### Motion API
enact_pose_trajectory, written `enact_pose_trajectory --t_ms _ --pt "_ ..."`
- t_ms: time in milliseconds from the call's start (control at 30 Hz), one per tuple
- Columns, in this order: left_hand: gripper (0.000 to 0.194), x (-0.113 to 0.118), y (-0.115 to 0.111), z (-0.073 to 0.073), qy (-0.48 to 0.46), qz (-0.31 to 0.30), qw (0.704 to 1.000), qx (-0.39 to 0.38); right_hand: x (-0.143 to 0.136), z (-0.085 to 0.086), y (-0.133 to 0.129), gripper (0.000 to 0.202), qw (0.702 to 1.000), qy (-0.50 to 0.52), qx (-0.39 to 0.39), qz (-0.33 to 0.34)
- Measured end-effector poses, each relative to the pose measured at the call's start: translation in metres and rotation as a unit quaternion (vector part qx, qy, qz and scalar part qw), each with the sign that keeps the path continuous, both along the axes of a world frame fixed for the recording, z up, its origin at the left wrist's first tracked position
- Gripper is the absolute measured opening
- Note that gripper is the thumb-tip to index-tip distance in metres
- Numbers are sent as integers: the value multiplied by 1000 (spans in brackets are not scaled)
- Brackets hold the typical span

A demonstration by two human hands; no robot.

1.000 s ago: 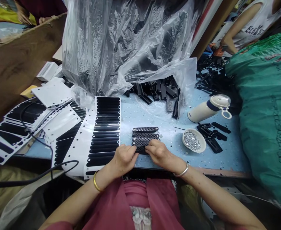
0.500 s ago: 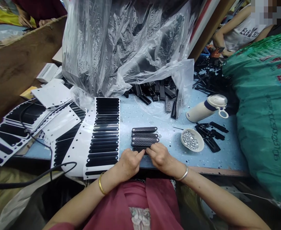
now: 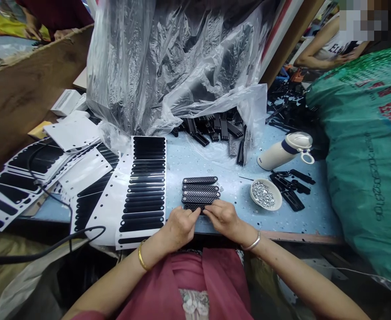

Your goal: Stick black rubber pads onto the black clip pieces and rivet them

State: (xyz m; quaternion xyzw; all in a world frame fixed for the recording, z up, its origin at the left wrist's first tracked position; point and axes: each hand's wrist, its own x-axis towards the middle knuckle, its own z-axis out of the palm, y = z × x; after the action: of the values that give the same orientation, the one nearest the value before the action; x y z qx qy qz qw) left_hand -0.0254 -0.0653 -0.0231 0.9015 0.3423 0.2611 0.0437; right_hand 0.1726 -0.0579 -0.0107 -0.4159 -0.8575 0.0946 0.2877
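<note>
My left hand (image 3: 181, 224) and my right hand (image 3: 224, 218) meet at the front of the table, both with fingers closed. Between their fingertips lies a black textured strip (image 3: 192, 206), partly covered by them. Just beyond it, several like black strips (image 3: 201, 188) lie in a row, with small silvery round pieces at some ends. Whether a small piece is in my right fingertips is hidden. A white bowl (image 3: 278, 202) of small metal pieces (image 3: 264, 194) stands to the right of my right hand.
White sheets with black strips (image 3: 145, 191) lie at left. Clear plastic (image 3: 182, 66) drapes over black parts (image 3: 225, 126) at the back. A cream bottle (image 3: 275, 154), loose black parts (image 3: 292, 189) and a green sack (image 3: 365, 164) are at right. A co-worker (image 3: 328, 49) sits beyond.
My hands stay at the same strip, the right fingers shifting only slightly. The view has moved a little, and the co-worker's arm at the back right has changed position.
</note>
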Motion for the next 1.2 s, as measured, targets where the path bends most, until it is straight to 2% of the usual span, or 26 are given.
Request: enact_pose_trajectory --t_ms 67,233,367,633,767,867,1033,1200 --pt "31 1 0 1 -4 6 1000 -2 -1 1 1 28 1000 8 -9 -3" --pt "34 6 0 0 -18 21 999 -18 1 3 -2 27 999 -34 27 16" --pt "34 10 1 -2 -11 29 999 -37 3 3 -5 26 999 -34 4 19" --pt "31 14 -1 7 -23 32 999 -23 4 5 -4 24 995 56 -76 -11" --pt "32 14 -2 10 -24 40 999 -27 7 7 -4 23 993 77 -83 -16" --pt "37 15 -2 11 -2 26 999 -32 10 6 -4 23 997 53 -61 -13" --pt "47 17 -1 15 85 12 995 -52 13 5 -5 26 998 -43 -41 -18" --pt "48 16 -2 15 111 9 993 -49 12 2 -4 15 998 -7 -44 -55"
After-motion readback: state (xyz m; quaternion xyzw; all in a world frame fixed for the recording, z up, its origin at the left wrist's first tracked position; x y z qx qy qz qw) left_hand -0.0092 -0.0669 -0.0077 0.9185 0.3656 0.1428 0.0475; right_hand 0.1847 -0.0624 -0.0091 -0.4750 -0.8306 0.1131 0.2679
